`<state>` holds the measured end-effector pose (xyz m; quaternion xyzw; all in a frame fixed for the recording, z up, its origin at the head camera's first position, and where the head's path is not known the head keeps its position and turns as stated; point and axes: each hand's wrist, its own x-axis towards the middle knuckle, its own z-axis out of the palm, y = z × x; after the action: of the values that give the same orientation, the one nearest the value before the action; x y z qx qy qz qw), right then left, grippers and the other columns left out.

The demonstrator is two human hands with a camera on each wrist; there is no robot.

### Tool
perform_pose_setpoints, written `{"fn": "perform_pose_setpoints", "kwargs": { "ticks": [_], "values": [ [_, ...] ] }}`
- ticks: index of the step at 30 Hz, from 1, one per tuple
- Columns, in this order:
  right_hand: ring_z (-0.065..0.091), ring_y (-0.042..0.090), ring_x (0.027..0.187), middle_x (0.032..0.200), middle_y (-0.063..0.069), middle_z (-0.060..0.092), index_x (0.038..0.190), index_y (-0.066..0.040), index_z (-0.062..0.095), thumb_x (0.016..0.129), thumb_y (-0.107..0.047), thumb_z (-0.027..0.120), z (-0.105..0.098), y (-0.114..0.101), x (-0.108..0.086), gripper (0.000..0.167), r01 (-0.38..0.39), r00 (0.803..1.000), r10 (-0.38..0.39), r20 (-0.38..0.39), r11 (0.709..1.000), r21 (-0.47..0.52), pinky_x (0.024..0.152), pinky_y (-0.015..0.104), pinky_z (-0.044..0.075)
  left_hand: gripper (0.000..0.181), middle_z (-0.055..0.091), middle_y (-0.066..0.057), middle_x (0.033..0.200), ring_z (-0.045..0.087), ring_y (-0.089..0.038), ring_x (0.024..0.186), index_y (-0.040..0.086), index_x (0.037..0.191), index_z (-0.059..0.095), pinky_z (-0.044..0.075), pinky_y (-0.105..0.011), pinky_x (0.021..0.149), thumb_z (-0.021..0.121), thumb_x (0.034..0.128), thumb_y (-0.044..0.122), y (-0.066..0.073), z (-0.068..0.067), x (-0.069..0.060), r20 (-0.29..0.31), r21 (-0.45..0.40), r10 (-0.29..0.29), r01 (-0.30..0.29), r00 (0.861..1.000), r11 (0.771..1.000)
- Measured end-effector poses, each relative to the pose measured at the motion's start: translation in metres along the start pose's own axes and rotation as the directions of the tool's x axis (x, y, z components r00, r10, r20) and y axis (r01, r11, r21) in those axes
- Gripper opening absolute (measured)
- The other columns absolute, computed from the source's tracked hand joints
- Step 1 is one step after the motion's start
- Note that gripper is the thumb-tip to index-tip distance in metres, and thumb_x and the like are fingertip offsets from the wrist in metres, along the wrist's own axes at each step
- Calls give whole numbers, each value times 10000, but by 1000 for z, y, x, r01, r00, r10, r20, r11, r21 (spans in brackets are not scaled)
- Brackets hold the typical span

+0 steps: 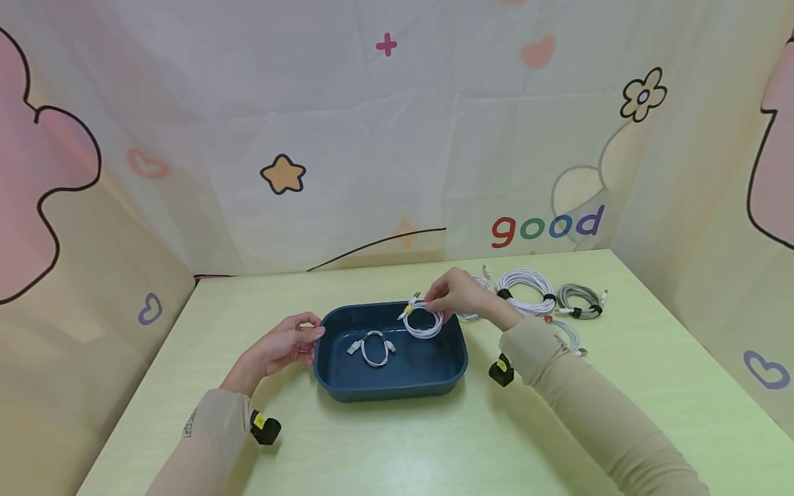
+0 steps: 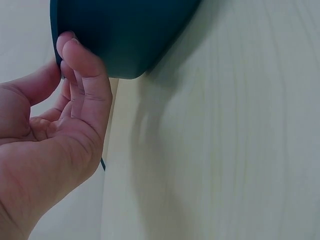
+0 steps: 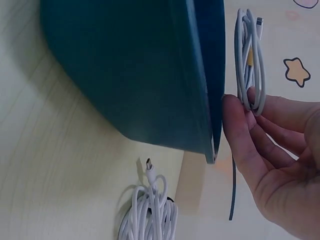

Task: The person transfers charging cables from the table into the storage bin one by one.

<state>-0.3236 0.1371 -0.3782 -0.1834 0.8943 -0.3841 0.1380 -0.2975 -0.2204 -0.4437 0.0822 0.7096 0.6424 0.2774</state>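
A dark blue plastic basin (image 1: pixel 397 394) stands on the table in the head view. My left hand (image 1: pixel 288 344) pinches its left rim between thumb and fingers, as the left wrist view also shows. Over the basin's right back part, my right hand (image 1: pixel 459 293) pinches a coiled white cable (image 1: pixel 424 335) with a yellow tie. In the right wrist view that coil (image 3: pixel 257 65) hangs from the fingertips at rim height, with a connector sticking out. A smaller coiled white cable (image 1: pixel 364 350) lies on the basin floor, both its plugs showing.
Right of the basin lie a large white cable coil (image 1: pixel 527 311) with black ties, a grey cable coil (image 1: pixel 579 287) and a white cable with a red tie (image 1: pixel 572 333). Another white cable (image 1: pixel 484 282) is partly hidden behind my right hand. A printed curtain (image 1: pixel 372 138) hangs behind the table.
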Motion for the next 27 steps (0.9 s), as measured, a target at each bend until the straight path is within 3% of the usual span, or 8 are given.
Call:
{"fn": "perform_pose_setpoints", "kwargs": {
  "ticks": [16, 27],
  "values": [
    [655, 125, 604, 910, 166, 729, 962, 25, 722, 868, -50, 693, 21, -5, 11, 124, 32, 999, -32, 43, 999, 0, 674, 395, 591, 133, 566, 20, 718, 562, -140, 612, 112, 1047, 430, 522, -245, 613, 517, 1002, 203, 3, -2, 1, 0, 3, -9, 9, 1000, 1000],
    [673, 159, 634, 904, 162, 730, 962, 21, 715, 881, -60, 681, 29, -5, 11, 119, 9, 999, -10, 52, 1000, 17, 720, 424, 587, 121, 576, 25, 706, 569, -133, 609, 114, 1042, 426, 523, -241, 615, 510, 1004, 192, 2, -1, -1, -2, 0, -6, 6, 1000, 1000]
  ]
}}
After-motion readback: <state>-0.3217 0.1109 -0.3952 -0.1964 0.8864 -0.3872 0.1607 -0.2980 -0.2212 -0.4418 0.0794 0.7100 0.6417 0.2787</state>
